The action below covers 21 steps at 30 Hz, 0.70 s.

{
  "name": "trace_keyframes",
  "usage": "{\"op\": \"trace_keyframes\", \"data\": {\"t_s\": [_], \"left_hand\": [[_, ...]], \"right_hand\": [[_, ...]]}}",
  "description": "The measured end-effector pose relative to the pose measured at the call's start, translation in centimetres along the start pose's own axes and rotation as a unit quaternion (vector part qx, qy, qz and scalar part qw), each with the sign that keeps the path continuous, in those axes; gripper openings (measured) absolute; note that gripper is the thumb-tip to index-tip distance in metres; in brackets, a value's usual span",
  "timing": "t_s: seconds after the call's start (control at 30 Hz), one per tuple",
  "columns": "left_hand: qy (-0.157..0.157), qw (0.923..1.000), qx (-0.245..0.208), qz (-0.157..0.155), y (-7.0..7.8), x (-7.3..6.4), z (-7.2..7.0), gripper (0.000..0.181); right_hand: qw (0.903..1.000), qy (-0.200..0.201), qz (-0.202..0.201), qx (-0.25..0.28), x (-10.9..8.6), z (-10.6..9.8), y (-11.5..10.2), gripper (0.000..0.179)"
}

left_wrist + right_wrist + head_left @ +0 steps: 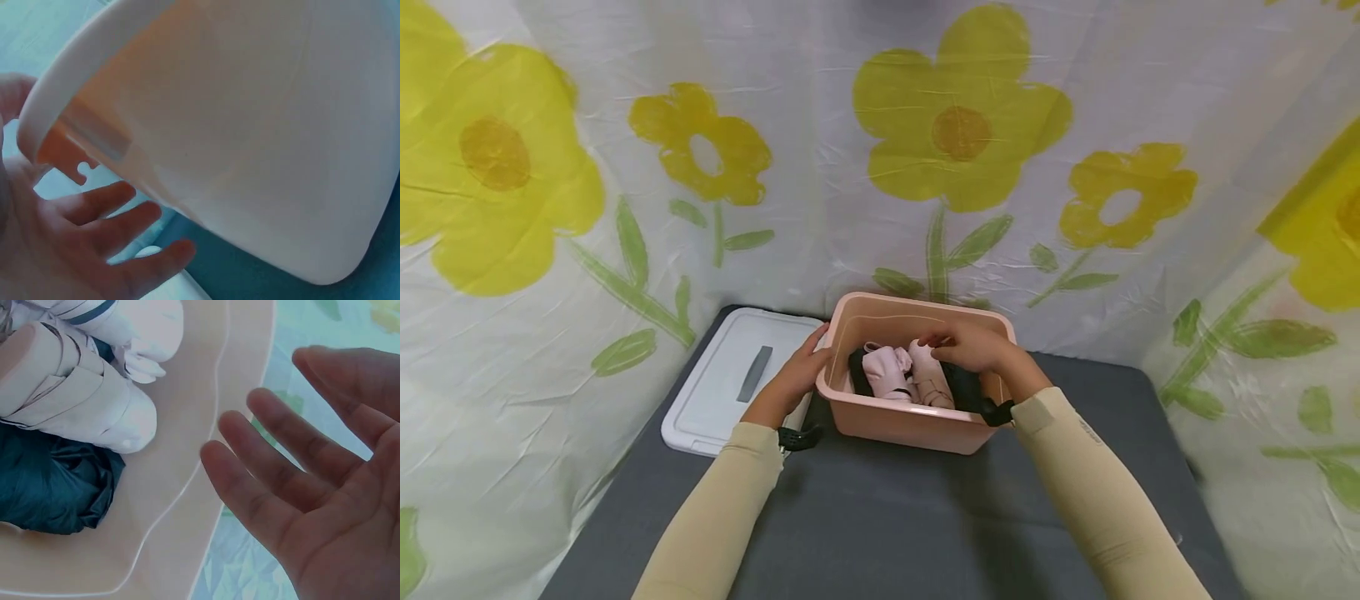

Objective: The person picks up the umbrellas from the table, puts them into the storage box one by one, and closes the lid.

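Observation:
A pink plastic bin (910,425) stands on the dark table. Inside it lie a pale pink folded umbrella (886,371), a beige-pink folded umbrella (931,379) with a wrapped strap, and dark fabric bundles (56,481) on either side. My left hand (797,375) is at the bin's left rim; in the left wrist view its fingers (137,219) spread loosely along the outside of the wall. Above the bin's right half hovers my right hand (973,346). Its fingers (269,456) are extended and apart from the umbrellas in the right wrist view, with nothing held.
A white lid (707,400) with a grey handle (754,373) lies on the table left of the bin, partly under my left arm. The grey tabletop (880,525) extends toward me. Flower-printed sheeting (820,167) hangs behind and at both sides.

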<state>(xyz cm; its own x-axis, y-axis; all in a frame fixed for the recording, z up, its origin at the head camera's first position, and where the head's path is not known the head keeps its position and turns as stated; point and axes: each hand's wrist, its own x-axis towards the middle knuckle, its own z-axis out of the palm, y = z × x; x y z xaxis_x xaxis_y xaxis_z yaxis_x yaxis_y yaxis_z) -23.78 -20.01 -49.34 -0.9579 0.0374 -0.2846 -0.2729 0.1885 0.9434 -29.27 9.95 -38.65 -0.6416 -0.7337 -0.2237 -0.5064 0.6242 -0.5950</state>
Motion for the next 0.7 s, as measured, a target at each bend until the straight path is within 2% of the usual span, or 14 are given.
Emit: {"op": "trace_keyframes", "data": {"t_s": [0.13,0.27,0.4,0.5,0.7], "left_hand": [[0.023,0.9992,0.023,0.021,-0.2,-0.3,-0.6,0.063],[0.068,0.9951,0.064,0.034,-0.9,-0.4,-1.2,0.060],[0.114,0.9849,0.126,0.032,-1.7,-0.4,-1.9,0.059],[0.137,0.9783,0.152,0.031,-2.3,-0.4,-2.4,0.059],[0.173,0.9613,0.212,0.030,-3.6,-0.3,-3.6,0.059]], "right_hand": [[0.9988,0.048,-0.002,0.007,-1.2,0.2,0.3,0.033],[0.9950,0.099,-0.015,-0.006,-2.4,0.5,0.9,0.031],[0.9919,0.126,-0.014,-0.002,-3.5,1.0,1.5,0.031],[0.9887,0.149,-0.007,-0.013,-4.2,1.6,1.7,0.028],[0.9785,0.192,0.007,-0.075,-5.7,2.9,1.9,0.025]]}}
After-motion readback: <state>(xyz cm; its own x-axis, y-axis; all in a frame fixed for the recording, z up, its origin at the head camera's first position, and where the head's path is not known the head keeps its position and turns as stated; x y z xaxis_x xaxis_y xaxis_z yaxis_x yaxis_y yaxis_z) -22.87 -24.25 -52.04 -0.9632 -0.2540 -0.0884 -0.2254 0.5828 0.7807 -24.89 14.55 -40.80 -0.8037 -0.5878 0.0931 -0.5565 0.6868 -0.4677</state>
